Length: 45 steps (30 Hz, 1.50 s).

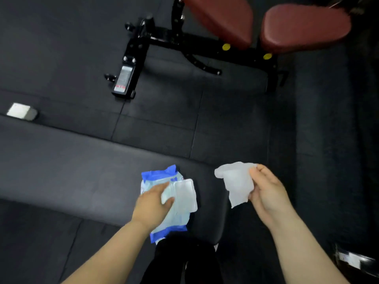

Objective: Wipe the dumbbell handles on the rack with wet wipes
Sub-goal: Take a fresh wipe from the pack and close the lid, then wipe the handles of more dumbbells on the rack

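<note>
A soft blue-and-white plastic pack of wet wipes [177, 219] is lying on a long dark padded bench [82, 171], close to the bench's right end and near its front edge. Its white hinged lid flap [184, 193] is standing open on the right side of the pack. The left hand [152, 203] is resting on top of the pack, fingers laid fairly straight over the pale middle of it and the thumb pressing beside the flap. The right hand [266, 191] is hovering just past the bench's right end, well apart from the left, pinching a single crumpled white wet wipe [235, 181] between thumb and fingers; the wipe is hanging free in the air, touching nothing else. A dark trouser leg [184, 261] is showing below the pack. Beyond the bench's far edge, a maroon-cushioned adjustable bench on a black steel frame [303, 27] is standing on the black rubber floor tiles [164, 124], and a small white-and-grey box [21, 111] is lying on the floor at the left.
</note>
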Motion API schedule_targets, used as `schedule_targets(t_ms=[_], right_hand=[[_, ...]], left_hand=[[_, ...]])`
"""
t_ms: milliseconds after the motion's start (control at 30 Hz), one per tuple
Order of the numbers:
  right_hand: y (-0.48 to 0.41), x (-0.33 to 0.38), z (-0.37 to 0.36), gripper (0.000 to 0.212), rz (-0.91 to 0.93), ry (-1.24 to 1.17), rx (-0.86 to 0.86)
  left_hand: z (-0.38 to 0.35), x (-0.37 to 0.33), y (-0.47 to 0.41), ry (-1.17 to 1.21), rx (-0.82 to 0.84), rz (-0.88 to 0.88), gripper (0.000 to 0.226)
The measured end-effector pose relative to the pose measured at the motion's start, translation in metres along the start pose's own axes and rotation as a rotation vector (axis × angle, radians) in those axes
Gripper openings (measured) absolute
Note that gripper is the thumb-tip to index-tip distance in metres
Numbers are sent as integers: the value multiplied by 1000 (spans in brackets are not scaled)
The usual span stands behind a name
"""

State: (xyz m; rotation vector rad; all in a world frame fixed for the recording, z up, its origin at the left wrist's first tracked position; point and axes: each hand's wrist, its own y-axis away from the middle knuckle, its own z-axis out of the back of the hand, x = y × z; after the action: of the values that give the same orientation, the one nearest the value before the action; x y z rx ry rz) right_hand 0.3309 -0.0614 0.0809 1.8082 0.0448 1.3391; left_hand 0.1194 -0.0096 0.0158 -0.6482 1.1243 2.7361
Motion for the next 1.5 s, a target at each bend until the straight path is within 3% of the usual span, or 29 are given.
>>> schedule_targets(t_ms=[67, 167, 233, 333, 467, 600, 700, 767, 1000, 1200, 1267, 1367, 1500], right_hand=[[17, 10, 6, 24, -4, -14, 12], [42, 22, 21, 21, 1, -54, 16], [56, 32, 38, 19, 11, -65, 5], [75, 45, 77, 18, 37, -103, -73], [94, 53, 146, 17, 35, -239, -150], [109, 47, 217, 33, -41, -318, -36], [122, 53, 291, 25, -3, -244, 89], [131, 66, 344, 21, 33, -343, 120], [127, 93, 468, 20, 111, -621, -144], [108, 112, 489, 52, 196, -299, 12], [103, 124, 496, 48, 199, -216, -68], [81, 141, 516, 21, 218, -69, -319], [36, 172, 544, 10, 277, 76, -555]], left_hand=[[13, -49, 20, 438, 71, -112, 47], [20, -113, 44, 653, 328, -257, 41], [17, -144, 55, 636, 411, -296, 21], [8, -181, 73, 597, 308, -244, 3], [-21, -234, 102, 606, 311, -273, 34], [-64, -306, 132, 600, 295, -312, 21], [-106, -369, 155, 554, 317, -372, 26], [-132, -407, 169, 554, 355, -407, 26], [-181, -509, 190, 528, 371, -489, 27], [-203, -572, 185, 404, 381, -549, 26], [-205, -587, 182, 383, 373, -556, 28], [-205, -615, 161, 359, 285, -556, 34], [-197, -662, 113, 387, 226, -524, 34]])
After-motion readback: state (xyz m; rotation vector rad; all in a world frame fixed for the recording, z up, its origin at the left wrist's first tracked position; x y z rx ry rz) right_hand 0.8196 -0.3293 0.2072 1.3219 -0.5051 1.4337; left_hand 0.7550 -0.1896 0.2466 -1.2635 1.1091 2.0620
